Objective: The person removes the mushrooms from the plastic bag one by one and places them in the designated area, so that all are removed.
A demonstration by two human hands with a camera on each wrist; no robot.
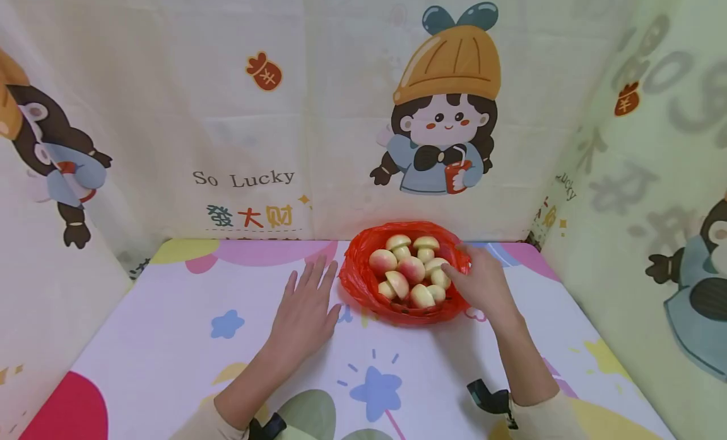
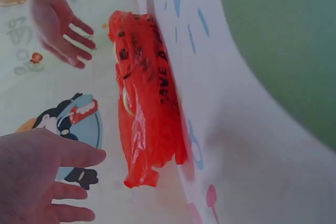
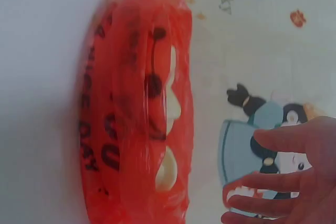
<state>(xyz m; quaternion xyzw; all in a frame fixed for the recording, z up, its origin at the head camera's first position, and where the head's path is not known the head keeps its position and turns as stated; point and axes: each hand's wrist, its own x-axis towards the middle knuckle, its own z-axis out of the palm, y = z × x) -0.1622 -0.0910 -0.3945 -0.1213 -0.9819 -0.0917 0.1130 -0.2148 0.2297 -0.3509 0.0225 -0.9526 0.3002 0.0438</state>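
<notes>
A red plastic bag (image 1: 359, 287) stands on the table with its mouth spread wide and its edge folded down. Inside it lie several mushrooms (image 1: 411, 271), cream-coloured, some with a pink blush on the cap. To the left of the bag my left hand (image 1: 303, 319) hovers palm down, fingers straight and spread, holding nothing. My right hand (image 1: 487, 285) is at the bag's right rim and overlaps it in the head view. In the left wrist view, this right hand (image 2: 56, 27) has its fingers extended and nothing in them. Black lettering shows on the bag's side (image 3: 113, 129) in the right wrist view.
The table (image 1: 187, 326) wears a white cloth printed with stars and coloured shapes. Behind it and at both sides hang pale printed curtains (image 1: 341, 112) close to the table's edges. A black strap piece (image 1: 490, 399) sits at the right wrist.
</notes>
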